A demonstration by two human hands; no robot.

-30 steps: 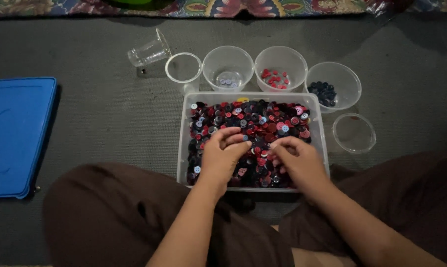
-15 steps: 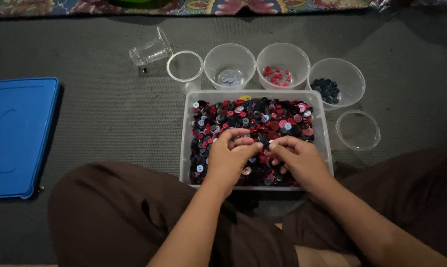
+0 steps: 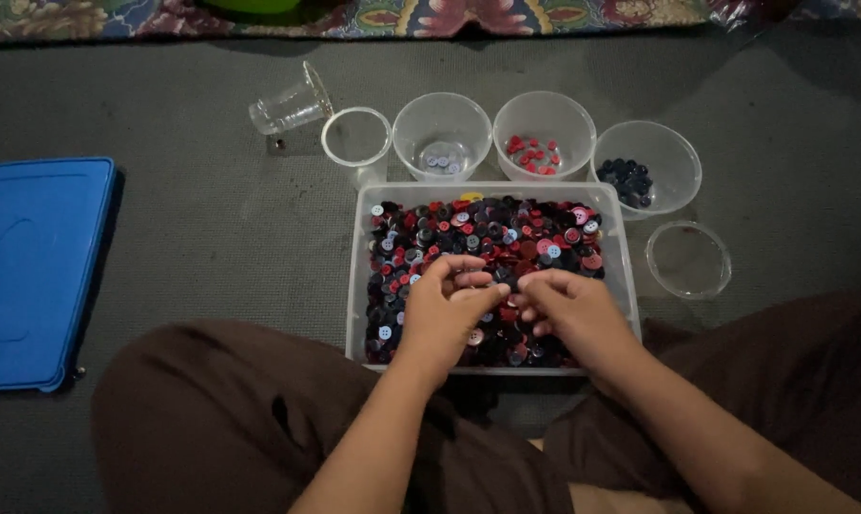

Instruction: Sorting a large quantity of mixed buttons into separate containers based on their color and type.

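Observation:
A clear plastic bin [image 3: 357, 276] full of red, dark and pale blue buttons [image 3: 507, 233] stands on the grey floor in front of my crossed legs. Both hands hover over its near half, fingertips almost touching. My left hand [image 3: 445, 309] is curled, with a few dark buttons held in its fingers. My right hand [image 3: 571, 309] pinches a small dark button at its fingertips, right beside the left thumb.
Behind the bin stand an empty clear cup [image 3: 356, 136], a bowl of pale blue buttons [image 3: 442, 157], a bowl of red buttons [image 3: 543, 152] and a bowl of dark blue buttons [image 3: 630, 181]. A tipped cup [image 3: 288, 103] lies at the back left. An empty bowl [image 3: 687, 259] sits right, a blue lid [image 3: 36, 271] far left.
Both hands have lifted slightly from the button pile and come together, fingertips now meeting over the middle of the bin.

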